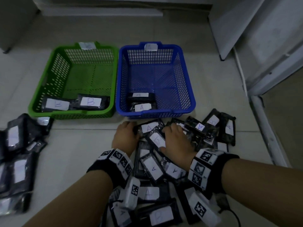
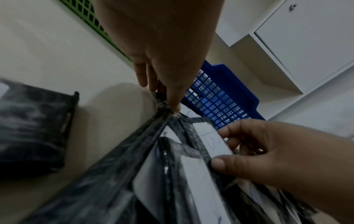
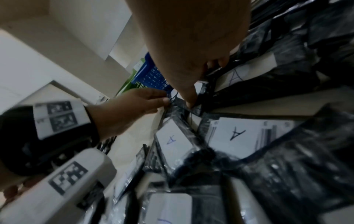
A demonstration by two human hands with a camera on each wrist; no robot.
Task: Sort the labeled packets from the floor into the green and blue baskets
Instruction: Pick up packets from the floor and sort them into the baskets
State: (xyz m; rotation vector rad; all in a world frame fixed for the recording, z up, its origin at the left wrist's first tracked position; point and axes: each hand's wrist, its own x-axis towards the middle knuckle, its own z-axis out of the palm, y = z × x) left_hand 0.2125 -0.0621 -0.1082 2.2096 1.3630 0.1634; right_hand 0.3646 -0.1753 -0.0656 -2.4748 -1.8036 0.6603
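Black plastic packets with white labels lay in a heap (image 1: 157,174) on the floor across the lower middle of the head view, just below the blue basket (image 1: 188,95). My left hand (image 1: 125,134) sat at the heap's upper left edge, its fingertips pinching the corner of a packet marked A (image 1: 150,128); in the left wrist view that pinch (image 2: 168,97) showed at centre frame. My right hand (image 1: 177,141) curled round the packet marked B (image 1: 157,140) beside it, thumb on the label's near end and fingers along its far edge. The green basket (image 1: 41,99) stood at the left, touching the blue one, with two B packets (image 1: 73,102) lying along its near wall. The blue basket held two A packets (image 1: 141,102) at its near left corner. More packets (image 1: 18,161) lay apart at the left edge of the frame.
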